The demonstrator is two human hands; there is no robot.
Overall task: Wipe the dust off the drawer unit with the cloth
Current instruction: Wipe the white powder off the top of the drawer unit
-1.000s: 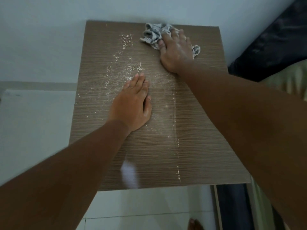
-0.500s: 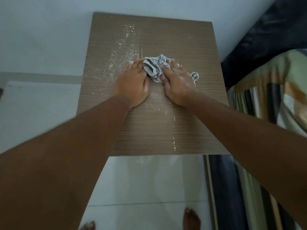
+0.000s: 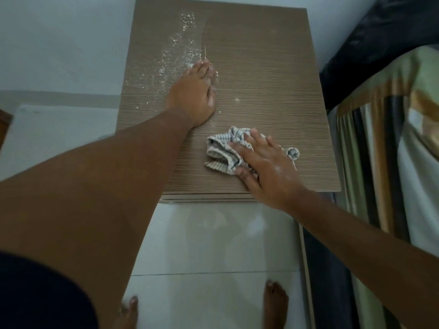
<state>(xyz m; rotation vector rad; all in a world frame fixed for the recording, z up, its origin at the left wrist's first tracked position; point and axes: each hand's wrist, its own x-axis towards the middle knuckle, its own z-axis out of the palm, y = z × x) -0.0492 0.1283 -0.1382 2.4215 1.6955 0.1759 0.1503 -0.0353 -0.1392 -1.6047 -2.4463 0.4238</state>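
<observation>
A pale wall (image 3: 59,43) rises behind one brown wood-grain drawer unit (image 3: 266,67), which stands on a glossy white tiled floor (image 3: 213,245). To the right, just beside the unit, lies a bed with a striped cover (image 3: 380,150) and a dark bundle of fabric (image 3: 380,43) at its far end.

White dust (image 3: 175,53) is scattered over the far left part of the unit's top; the right part looks nearly clean, save for one small speck near the middle.

Two bare hands rest on the top. The left hand (image 3: 194,96) lies flat, palm down, its fingers (image 3: 202,67) held together and pointing toward the wall, their tips at the edge of the dust patch. The right hand (image 3: 268,167) presses down on one crumpled white cloth with dark check lines (image 3: 223,150) near the front edge of the top, right of centre. Its fingers are spread apart over the cloth, flat on it and not curled round it; a small end of the cloth sticks out beyond the hand on the right.

Two bare feet (image 3: 275,302) stand on the floor below.
</observation>
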